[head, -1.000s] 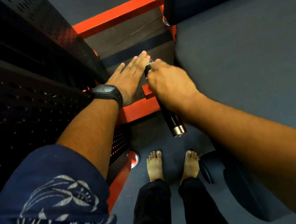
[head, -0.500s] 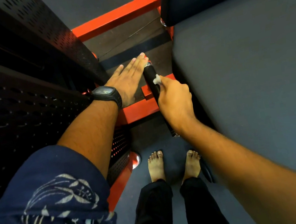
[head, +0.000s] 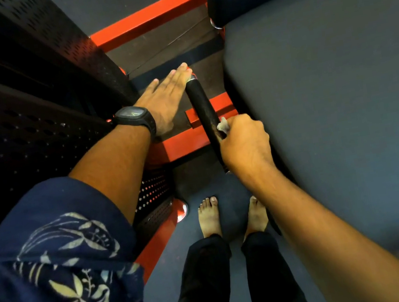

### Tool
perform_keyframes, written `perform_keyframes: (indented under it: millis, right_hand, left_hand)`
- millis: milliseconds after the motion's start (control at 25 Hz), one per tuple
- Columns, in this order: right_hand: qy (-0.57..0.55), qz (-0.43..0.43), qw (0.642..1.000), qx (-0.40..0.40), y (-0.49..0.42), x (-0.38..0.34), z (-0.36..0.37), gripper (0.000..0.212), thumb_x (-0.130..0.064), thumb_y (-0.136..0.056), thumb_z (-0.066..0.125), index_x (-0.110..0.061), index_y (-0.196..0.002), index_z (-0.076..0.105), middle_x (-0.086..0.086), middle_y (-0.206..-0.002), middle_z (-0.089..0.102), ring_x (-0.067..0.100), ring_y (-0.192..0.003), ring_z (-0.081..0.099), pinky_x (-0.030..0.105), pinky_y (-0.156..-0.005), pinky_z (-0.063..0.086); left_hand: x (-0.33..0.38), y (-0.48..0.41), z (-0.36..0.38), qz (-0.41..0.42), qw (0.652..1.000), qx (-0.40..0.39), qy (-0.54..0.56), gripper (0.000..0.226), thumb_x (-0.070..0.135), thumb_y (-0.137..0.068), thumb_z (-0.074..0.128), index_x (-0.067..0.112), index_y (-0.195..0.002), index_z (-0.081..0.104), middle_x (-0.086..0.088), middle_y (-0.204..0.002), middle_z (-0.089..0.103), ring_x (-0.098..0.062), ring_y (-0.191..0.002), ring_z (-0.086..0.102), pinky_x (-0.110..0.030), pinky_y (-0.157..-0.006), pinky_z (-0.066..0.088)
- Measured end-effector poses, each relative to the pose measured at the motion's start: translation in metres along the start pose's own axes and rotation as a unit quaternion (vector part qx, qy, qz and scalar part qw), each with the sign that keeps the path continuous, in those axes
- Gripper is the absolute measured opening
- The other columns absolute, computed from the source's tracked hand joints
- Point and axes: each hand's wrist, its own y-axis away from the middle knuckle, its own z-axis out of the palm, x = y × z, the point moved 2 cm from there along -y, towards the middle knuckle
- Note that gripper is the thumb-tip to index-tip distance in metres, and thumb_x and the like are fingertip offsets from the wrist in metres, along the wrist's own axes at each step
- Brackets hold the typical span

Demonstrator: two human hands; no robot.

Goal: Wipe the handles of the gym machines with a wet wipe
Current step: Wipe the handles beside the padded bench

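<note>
Two bare feet (head: 209, 217) stand on the floor. Above them the right hand (head: 244, 141) is curled around the lower part of the black handle (head: 199, 101) and presses a white wipe (head: 222, 124) on it. The handle's long axis runs away from the person, leaning slightly left. Its far end touches the fingertips of the flat, straight left hand (head: 169, 101), beside the grey seat (head: 329, 104).
</note>
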Motion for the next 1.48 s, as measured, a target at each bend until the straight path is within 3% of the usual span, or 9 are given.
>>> perform_keyframes:
  millis: [320,600,720,800,960,1080,1200,1360,1480]
  right_hand:
    - [0.138,-0.136,0.981,0.026,0.052,0.014,0.006,0.031,-0.02,-0.105,0.032,-0.016,-0.126,0.055,0.006,-0.126,0.06,0.034,-0.103,0.062,0.041,-0.077,0.039]
    - [0.194,-0.278,0.935,0.102,0.051,0.038,0.034,0.03,0.0,-0.082,0.068,-0.001,-0.112,0.069,0.016,-0.12,0.067,0.026,-0.105,0.069,0.028,-0.067,0.057]
    - [0.302,-0.356,0.881,0.078,0.04,0.023,0.031,0.045,0.0,-0.08,0.035,0.004,-0.105,0.072,0.024,-0.118,0.066,0.033,-0.116,0.064,0.031,-0.086,0.057]
    - [0.405,-0.419,0.811,0.059,0.045,0.025,0.036,0.066,-0.002,-0.08,0.012,0.009,-0.118,0.064,0.033,-0.131,0.056,0.042,-0.134,0.047,0.039,-0.112,0.041]
    - [0.474,-0.472,0.743,0.042,0.039,0.01,0.023,0.053,-0.007,-0.085,0.028,-0.006,-0.113,0.073,0.025,-0.131,0.061,0.032,-0.13,0.055,0.031,-0.11,0.039]
    - [0.526,-0.538,0.659,0.028,0.025,0.009,0.029,0.062,-0.01,-0.089,0.014,-0.001,-0.125,0.064,0.036,-0.136,0.051,0.044,-0.135,0.046,0.046,-0.119,0.029]
    - [0.513,-0.573,0.639,-0.022,0.014,0.008,0.029,0.071,-0.01,-0.086,0.004,-0.003,-0.123,0.063,0.029,-0.133,0.056,0.04,-0.135,0.043,0.046,-0.115,0.033]
    - [0.449,-0.572,0.686,-0.03,-0.035,-0.019,0.006,0.031,-0.011,-0.103,0.037,-0.014,-0.124,0.059,0.013,-0.136,0.055,0.027,-0.134,0.046,0.04,-0.095,0.052]
    - [0.491,-0.596,0.625,-0.12,-0.04,-0.008,0.023,0.022,-0.015,-0.102,0.043,-0.016,-0.112,0.063,0.01,-0.12,0.062,0.031,-0.111,0.064,0.043,-0.079,0.058]
  left_hand:
    - [0.0,0.001,-0.001,0.0,1.0,0.0,-0.015,0.121,-0.013,-0.07,0.06,0.02,-0.156,-0.019,0.003,-0.166,-0.019,-0.017,-0.154,-0.006,-0.044,-0.125,0.01]
    - [0.001,0.001,0.0,-0.002,1.0,0.004,-0.023,0.119,-0.011,-0.073,0.06,0.019,-0.157,-0.019,0.002,-0.167,-0.018,-0.018,-0.155,-0.005,-0.046,-0.125,0.012]
    - [0.005,0.003,-0.001,-0.015,1.0,0.008,-0.01,0.119,-0.011,-0.072,0.06,0.018,-0.157,-0.018,0.002,-0.166,-0.018,-0.017,-0.154,-0.006,-0.045,-0.125,0.011]
    - [0.007,0.004,-0.002,-0.012,1.0,0.005,-0.008,0.119,-0.01,-0.073,0.062,0.017,-0.157,-0.017,0.002,-0.167,-0.018,-0.017,-0.154,-0.006,-0.045,-0.125,0.01]
    - [0.007,0.005,-0.002,-0.012,1.0,0.009,-0.006,0.12,-0.007,-0.074,0.065,0.016,-0.157,-0.018,0.002,-0.166,-0.019,-0.018,-0.154,-0.006,-0.045,-0.125,0.011]
    - [0.009,0.004,0.0,-0.016,1.0,0.007,0.002,0.12,-0.01,-0.072,0.061,0.018,-0.157,-0.019,0.002,-0.166,-0.019,-0.017,-0.154,-0.007,-0.044,-0.125,0.01]
    - [0.008,0.003,0.001,-0.013,1.0,0.009,0.012,0.12,-0.01,-0.073,0.06,0.019,-0.156,-0.02,0.003,-0.166,-0.019,-0.018,-0.154,-0.006,-0.045,-0.125,0.01]
    - [0.008,0.002,0.003,-0.015,0.999,0.015,0.024,0.111,-0.013,-0.08,0.054,0.021,-0.156,-0.02,0.003,-0.166,-0.02,-0.017,-0.154,-0.007,-0.043,-0.125,0.008]
    - [0.006,0.001,0.003,-0.009,1.0,0.013,0.006,0.113,-0.01,-0.079,0.057,0.02,-0.156,-0.02,0.003,-0.166,-0.02,-0.018,-0.154,-0.008,-0.045,-0.125,0.008]
